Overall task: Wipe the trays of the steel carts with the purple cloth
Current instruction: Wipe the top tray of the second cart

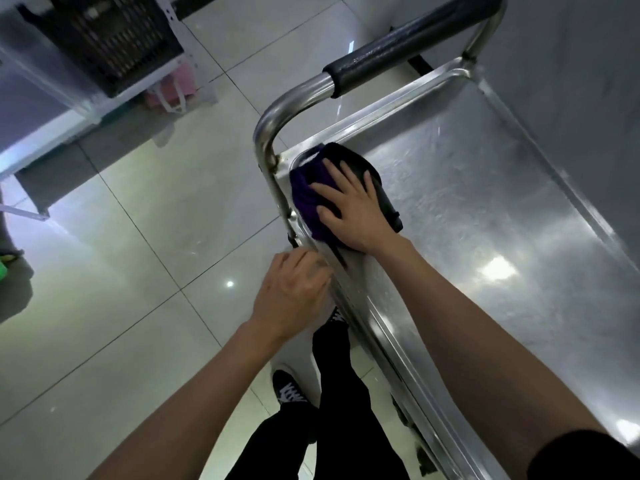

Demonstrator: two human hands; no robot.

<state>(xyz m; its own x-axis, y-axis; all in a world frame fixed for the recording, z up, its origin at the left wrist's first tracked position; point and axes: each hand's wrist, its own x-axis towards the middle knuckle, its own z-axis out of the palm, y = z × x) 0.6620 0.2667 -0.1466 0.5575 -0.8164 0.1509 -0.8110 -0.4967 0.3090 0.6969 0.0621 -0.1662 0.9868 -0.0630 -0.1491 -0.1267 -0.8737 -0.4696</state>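
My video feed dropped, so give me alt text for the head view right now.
The right hand presses the purple cloth flat into the near-left corner of the steel cart's top tray. The left hand grips the tray's near rim, below the padded cart handle.

The flat rimmed steel cart tray [485, 220] fills the right side. The crumpled purple cloth [304, 199] lies in its ten o'clock corner under the right hand [353, 209]. The left hand [294, 296] rests on the tray's rim at seven o'clock. The padded tubular cart handle [398, 53] stands at twelve o'clock, and the dark slatted plastic crate [110, 39] sits on a shelf far off at ten o'clock.
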